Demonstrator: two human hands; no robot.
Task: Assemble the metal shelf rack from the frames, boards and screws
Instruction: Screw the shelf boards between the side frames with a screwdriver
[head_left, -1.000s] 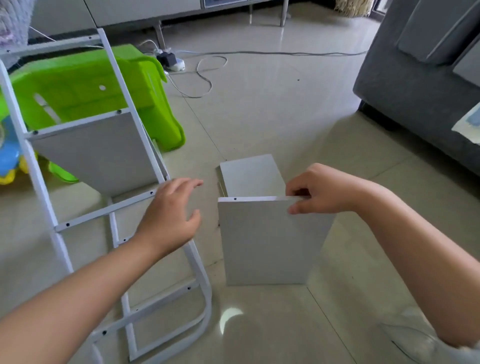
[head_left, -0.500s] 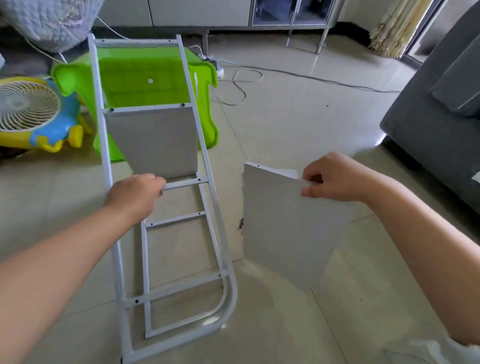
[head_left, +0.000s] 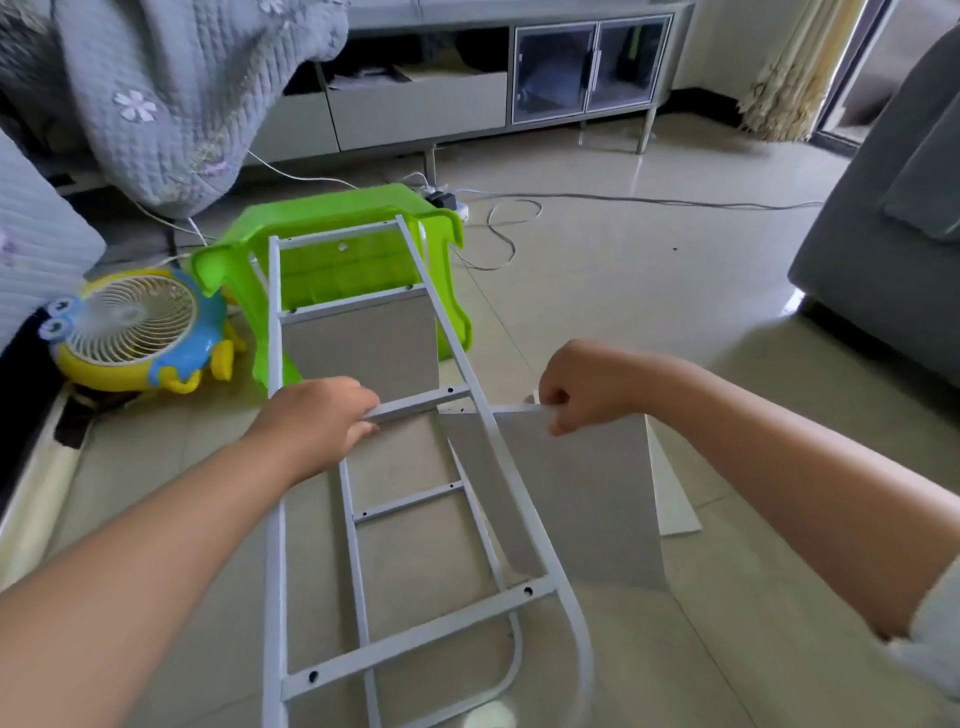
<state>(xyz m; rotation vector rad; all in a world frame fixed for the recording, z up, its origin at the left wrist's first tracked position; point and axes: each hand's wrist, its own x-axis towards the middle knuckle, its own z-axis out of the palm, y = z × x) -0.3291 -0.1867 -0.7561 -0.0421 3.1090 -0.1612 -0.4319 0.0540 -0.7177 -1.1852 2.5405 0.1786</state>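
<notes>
A white metal frame (head_left: 524, 525) like a ladder stands tilted in front of me, its far end leaning on a green stool. One grey board (head_left: 363, 348) hangs fixed under an upper crossbar. My left hand (head_left: 317, 421) grips the middle crossbar (head_left: 421, 402). My right hand (head_left: 587, 384) pinches the top edge of a second grey board (head_left: 587, 499), held upright just right of the frame, with its left part behind the frame's right rail. Another board (head_left: 675, 504) lies flat on the floor behind it.
The green plastic stool (head_left: 332, 260) lies tipped behind the frame. A yellow and blue toy fan (head_left: 135, 327) sits at the left. A power strip and cables (head_left: 493, 213) run across the tiled floor. A grey sofa (head_left: 883, 234) stands at the right, a quilt at the left.
My left hand has closed round the frame's middle crossbar. My right hand has carried the loose board left, so it now overlaps the frame's right rail. The view has tilted up.
</notes>
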